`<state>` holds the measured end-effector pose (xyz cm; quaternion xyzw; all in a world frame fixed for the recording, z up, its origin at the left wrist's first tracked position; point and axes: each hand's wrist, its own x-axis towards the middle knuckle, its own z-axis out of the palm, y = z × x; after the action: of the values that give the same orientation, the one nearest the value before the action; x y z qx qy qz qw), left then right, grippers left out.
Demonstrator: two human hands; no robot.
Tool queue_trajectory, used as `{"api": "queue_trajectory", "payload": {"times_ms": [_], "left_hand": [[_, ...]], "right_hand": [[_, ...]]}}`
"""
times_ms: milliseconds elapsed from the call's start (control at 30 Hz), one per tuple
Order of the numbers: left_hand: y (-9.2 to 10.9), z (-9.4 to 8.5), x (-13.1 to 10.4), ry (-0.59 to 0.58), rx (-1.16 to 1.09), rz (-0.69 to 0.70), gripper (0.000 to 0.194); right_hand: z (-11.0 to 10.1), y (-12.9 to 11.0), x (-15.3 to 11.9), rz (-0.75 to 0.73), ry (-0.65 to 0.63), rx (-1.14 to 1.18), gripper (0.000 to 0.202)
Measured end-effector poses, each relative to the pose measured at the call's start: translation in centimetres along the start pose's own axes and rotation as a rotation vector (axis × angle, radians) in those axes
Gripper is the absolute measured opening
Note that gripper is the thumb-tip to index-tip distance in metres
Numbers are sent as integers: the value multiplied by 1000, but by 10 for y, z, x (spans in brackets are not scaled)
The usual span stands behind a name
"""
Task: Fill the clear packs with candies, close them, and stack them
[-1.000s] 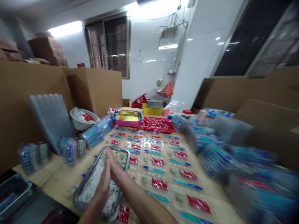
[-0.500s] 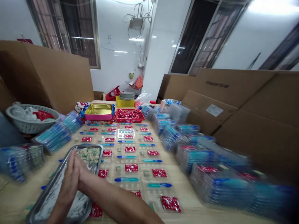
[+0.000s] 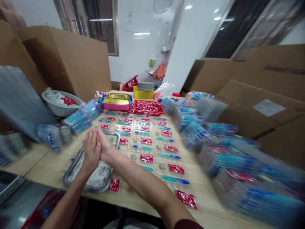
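My left hand [image 3: 91, 149] and my right hand [image 3: 105, 145] press palm to palm, fingers stretched out, above a metal tray [image 3: 67, 182]. Whether anything lies between the palms is hidden. White powder [image 3: 99, 178] coats the tray's near part. Small pale green and tan blocks [image 3: 112, 138] fill its far end, partly behind my right hand. Right of the tray, rows of clear plastic packs lie on the table, with blue and teal pens [image 3: 142, 147], red printed packets [image 3: 146, 158] and small blocks [image 3: 162, 166] in them.
Stacks of filled clear packs [image 3: 240, 159] line the table's right side, and more stacks [image 3: 78, 120] stand at left. At the back are a red basket [image 3: 149, 112] of packets, a pink tin [image 3: 116, 106] and a yellow basket [image 3: 143, 93]. Cardboard boxes [image 3: 83, 60] flank the table.
The view has swung left and down, showing the table's near edge and the floor. My hands stay pressed together above the tray, the left-hand fingers now turned more toward me.
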<state>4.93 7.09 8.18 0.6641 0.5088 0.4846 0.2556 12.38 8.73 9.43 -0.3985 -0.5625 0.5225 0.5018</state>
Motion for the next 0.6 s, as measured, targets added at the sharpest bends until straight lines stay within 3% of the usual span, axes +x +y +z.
{"api": "queue_trajectory", "payload": {"times_ms": [100, 167, 267, 333, 400, 467, 500, 533, 600], "left_hand": [[-13, 3, 5, 54, -220, -373, 64], [-4, -3, 9, 6, -532, -586, 54], [22, -20, 13, -58, -756, -661, 61], [33, -29, 10, 63, -723, -528, 65], [31, -32, 3, 184, -493, -219, 68], [19, -28, -4, 117, -176, 115, 72], [10, -25, -6, 40, -47, 202, 73], [2, -22, -7, -18, 26, 207, 73], [-12, -17, -7, -22, -81, 6, 69]], "right_hand": [[-3, -13, 3, -64, -35, 97, 75], [-6, -10, 0, -181, -114, -39, 70], [-10, 8, -4, -134, -215, -349, 61], [-11, 19, -1, 19, -153, -330, 59], [-10, 20, 3, 145, -115, -78, 63], [-7, 10, 7, 231, -169, 234, 75], [-5, 3, 7, 251, -205, 352, 81], [-4, -5, 7, 252, -231, 427, 86], [-1, -18, 2, 166, -209, 431, 86]]}}
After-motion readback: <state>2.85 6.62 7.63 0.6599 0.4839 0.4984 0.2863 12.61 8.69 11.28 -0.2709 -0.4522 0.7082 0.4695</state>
